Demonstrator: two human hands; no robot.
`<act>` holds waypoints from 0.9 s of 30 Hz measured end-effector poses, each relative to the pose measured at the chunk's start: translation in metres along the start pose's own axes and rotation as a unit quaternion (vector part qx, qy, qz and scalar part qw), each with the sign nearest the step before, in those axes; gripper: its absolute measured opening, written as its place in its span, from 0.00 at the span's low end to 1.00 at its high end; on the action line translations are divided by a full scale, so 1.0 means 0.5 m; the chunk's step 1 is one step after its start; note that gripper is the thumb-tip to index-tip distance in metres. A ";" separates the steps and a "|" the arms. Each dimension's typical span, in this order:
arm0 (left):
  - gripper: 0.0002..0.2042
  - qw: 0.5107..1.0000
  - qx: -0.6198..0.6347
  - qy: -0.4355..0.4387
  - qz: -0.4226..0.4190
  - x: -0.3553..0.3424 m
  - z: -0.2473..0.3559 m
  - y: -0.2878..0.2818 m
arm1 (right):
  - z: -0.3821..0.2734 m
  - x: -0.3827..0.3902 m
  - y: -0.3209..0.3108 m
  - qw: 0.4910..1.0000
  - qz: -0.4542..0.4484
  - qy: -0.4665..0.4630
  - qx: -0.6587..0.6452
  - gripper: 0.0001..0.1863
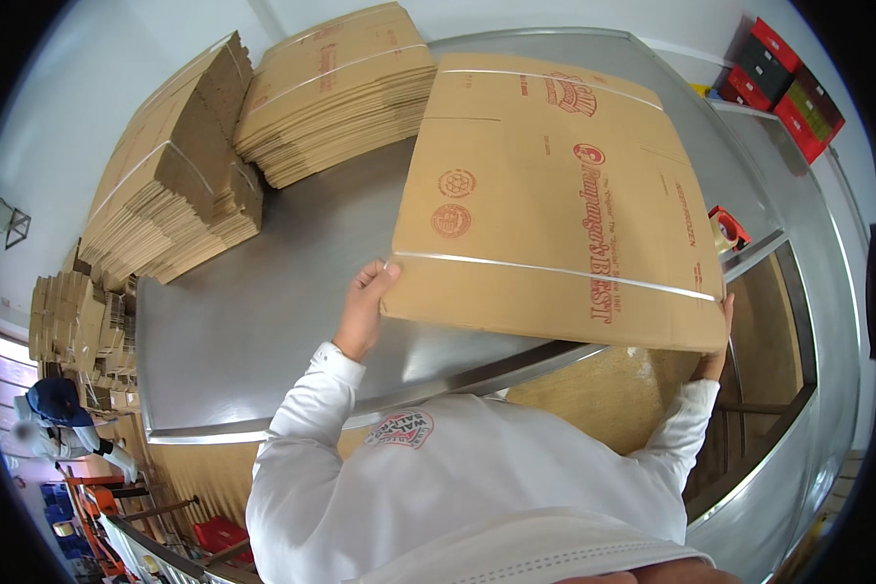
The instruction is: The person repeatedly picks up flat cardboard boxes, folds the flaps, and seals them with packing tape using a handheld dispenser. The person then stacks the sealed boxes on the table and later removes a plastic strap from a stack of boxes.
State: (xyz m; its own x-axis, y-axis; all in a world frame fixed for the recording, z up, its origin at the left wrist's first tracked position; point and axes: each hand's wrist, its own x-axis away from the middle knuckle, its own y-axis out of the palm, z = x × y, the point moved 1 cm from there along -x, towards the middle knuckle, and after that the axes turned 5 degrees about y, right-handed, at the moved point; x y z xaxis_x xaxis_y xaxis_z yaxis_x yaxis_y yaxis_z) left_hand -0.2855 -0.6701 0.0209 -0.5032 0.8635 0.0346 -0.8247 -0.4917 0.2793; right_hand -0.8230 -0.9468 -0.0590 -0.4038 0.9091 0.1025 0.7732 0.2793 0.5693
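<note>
A strapped bundle of flattened cardboard boxes (526,209) with red print lies before me over the steel table (292,263). Two pale straps run across it, and its thickness is hidden from above. My left hand (365,304) is closed on the near left corner, thumb by the strap. At the near right corner, my right hand (718,346) grips the same bundle, its fingers partly hidden behind the edge. The near end juts past the table's front edge.
Two stacks of strapped flat cardboard boxes, the left stack (180,165) and the back stack (341,97), stand on the table. A red tape dispenser (729,230) sits to the right, beside a framed opening. Red and black crates (781,88) are far right. A person (63,419) is at far left.
</note>
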 end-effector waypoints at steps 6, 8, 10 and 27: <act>0.11 0.983 -0.168 0.075 -0.009 -0.065 0.023 -0.226 | 0.128 0.194 0.271 0.995 0.018 -0.083 0.056 0.36; 0.16 0.937 -0.291 0.191 -0.011 -0.123 0.046 -0.346 | 0.191 0.242 0.356 0.989 0.031 -0.103 0.100 0.36; 0.23 0.876 -0.378 0.279 0.109 -0.137 0.086 -0.463 | 0.254 0.283 0.445 0.981 0.050 -0.118 0.148 0.36; 0.26 0.989 0.043 -0.079 0.120 0.171 0.060 -0.461 | 0.276 0.236 0.630 0.905 0.096 -0.309 0.277 0.06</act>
State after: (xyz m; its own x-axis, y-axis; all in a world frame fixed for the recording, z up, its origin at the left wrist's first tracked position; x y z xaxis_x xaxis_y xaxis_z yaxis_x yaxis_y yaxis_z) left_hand -0.1307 -0.4793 -0.0116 -0.6294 0.7333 0.2570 -0.6579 -0.6789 0.3259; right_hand -0.5594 -0.7090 0.0199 -0.0178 0.9087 -0.4172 0.9956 0.0546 0.0764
